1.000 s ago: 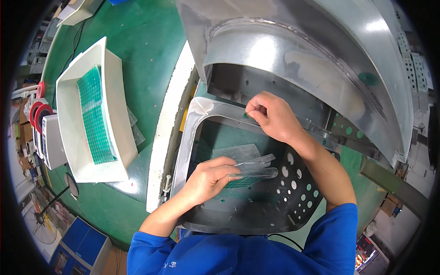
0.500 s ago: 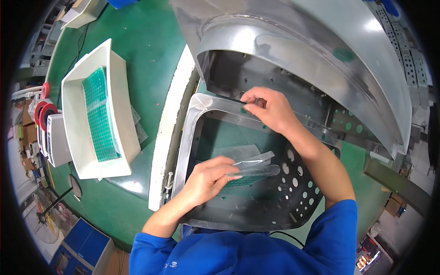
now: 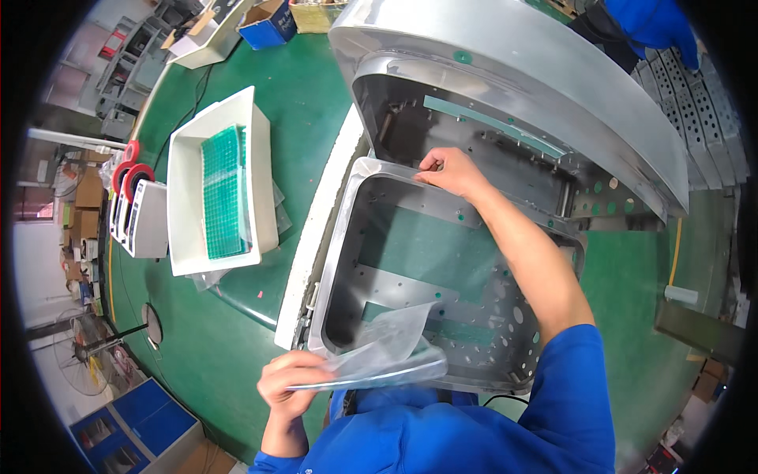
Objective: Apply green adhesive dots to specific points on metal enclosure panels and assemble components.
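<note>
At eight o'clock by the metal housing [image 3: 403, 291], our left hand [image 3: 294, 379] pinches clear film [image 3: 391, 351], best kept unsnagged; at twelve, our right hand [image 3: 447, 172] curls its fingers, grip unclear.

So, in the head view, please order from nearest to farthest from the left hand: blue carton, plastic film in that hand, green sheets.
1. Plastic film: held in the left hand.
2. Green sheets: in a white tub, ahead and left.
3. Blue carton: near the view's top edge.
</note>
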